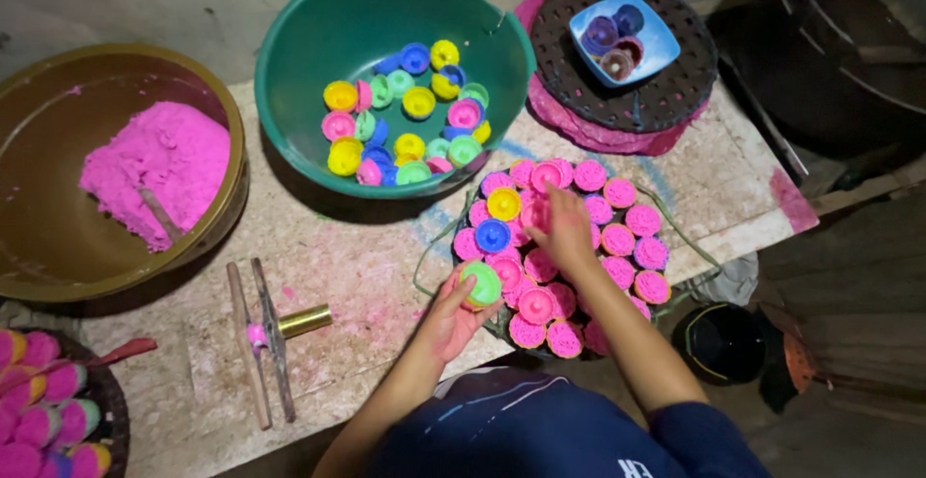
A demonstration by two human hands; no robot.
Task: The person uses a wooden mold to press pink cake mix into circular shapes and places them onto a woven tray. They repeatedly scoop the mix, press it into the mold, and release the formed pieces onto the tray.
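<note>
The cakes [618,240] were pink, the basin [289,82] green, the dough [159,164] magenta, the small dish [660,46] blue.

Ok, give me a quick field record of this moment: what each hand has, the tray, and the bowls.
left hand: holds a green cup mould at the tray's near edge
right hand: fingers on a pink mould on the tray
round tray: packed with pink cakes, plus one yellow mould and one blue mould
green basin: loose coloured moulds
brown basin: pink dough
blue square dish: a few moulds
</note>
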